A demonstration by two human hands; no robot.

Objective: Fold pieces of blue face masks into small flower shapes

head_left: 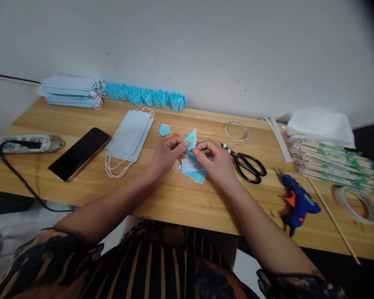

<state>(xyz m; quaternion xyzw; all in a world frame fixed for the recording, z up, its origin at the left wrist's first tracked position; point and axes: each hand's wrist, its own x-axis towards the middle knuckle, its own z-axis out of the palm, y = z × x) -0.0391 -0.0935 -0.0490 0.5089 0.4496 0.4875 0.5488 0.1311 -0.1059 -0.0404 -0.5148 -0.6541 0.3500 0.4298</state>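
Above a wooden tabletop (pixel 162 199), the left hand (pixel 171 154) and right hand (pixel 214 160) pinch a folded blue piece (pixel 191 140) between fingertips, the hidden grip apparently light. Bare wood lies before them; scissors (pixel 247 164) rest just right. The piece tapers to a pale-edged point.

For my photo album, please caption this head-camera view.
Two hands fold a blue piece near scissors, a glue gun and blue rosettes.
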